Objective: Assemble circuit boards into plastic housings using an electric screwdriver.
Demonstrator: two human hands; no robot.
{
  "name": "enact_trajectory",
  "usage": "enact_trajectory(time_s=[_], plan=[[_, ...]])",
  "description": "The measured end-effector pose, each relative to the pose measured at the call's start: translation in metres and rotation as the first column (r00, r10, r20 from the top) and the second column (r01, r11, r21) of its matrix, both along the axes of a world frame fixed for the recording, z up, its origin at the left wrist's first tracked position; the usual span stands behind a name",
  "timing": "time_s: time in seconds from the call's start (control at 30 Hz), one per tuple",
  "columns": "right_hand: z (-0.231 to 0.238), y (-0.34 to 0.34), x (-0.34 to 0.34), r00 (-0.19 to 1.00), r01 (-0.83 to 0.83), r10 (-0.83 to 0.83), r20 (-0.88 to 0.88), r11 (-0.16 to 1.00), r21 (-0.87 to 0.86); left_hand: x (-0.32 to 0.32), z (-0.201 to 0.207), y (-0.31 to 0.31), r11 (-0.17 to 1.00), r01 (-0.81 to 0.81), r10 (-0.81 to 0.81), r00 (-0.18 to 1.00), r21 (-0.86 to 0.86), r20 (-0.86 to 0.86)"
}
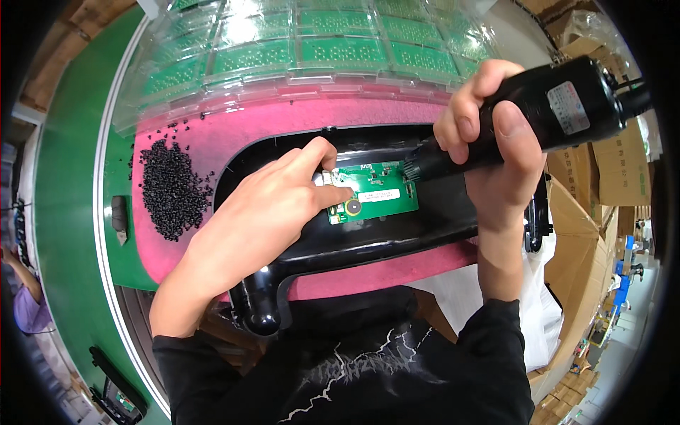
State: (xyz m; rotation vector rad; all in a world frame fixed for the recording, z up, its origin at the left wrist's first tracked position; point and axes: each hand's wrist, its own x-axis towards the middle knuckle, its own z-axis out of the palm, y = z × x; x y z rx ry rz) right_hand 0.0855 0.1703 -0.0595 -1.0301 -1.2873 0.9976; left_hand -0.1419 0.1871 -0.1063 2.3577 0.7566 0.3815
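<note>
A green circuit board [388, 207] with a white label and a small round part lies in a long black plastic housing [340, 251]. My left hand [276, 195] is at the board's left end, its thumb pressed on the board and its index finger bent down at the edge. The fingertip contact is partly hidden. Wrapped in my right hand [496, 134] is a black electric screwdriver [531, 99]. Its ribbed nose meets the board's upper right corner; the bit itself cannot be made out.
A heap of small black screws [170, 188] spreads on the pink mat [159, 258] at left. Clear trays of green boards [340, 53] stand behind. A dark small tool [120, 218] lies on the green table [71, 163]. Cardboard boxes [577, 262] stand at right.
</note>
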Motion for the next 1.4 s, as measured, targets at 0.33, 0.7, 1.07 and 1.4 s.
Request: enact_trajectory(time_s=[0.33, 0.7, 1.07, 1.4], plan=[[0.047, -0.014, -0.014, 0.806, -0.183, 0.312, -0.503, 0.939, 0.290, 0.003, 0.008, 0.009, 0.995, 0.005, 0.049, 0.849, -0.100, 0.527], [0.042, -0.019, -0.024, 0.753, -0.139, 0.306, -0.583, 0.939, 0.314, 0.005, 0.001, 0.011, 0.998, -0.028, -0.023, 0.700, 0.060, 0.714], [0.037, -0.019, -0.021, 0.815, -0.182, 0.323, -0.481, 0.931, 0.318, 0.002, 0.001, 0.006, 0.994, -0.031, -0.041, 0.784, 0.105, 0.620], [0.029, -0.014, -0.020, 0.726, -0.241, 0.408, -0.553, 0.905, 0.351, 0.000, 0.010, 0.008, 0.949, 0.096, 0.118, 0.776, -0.301, 0.620]])
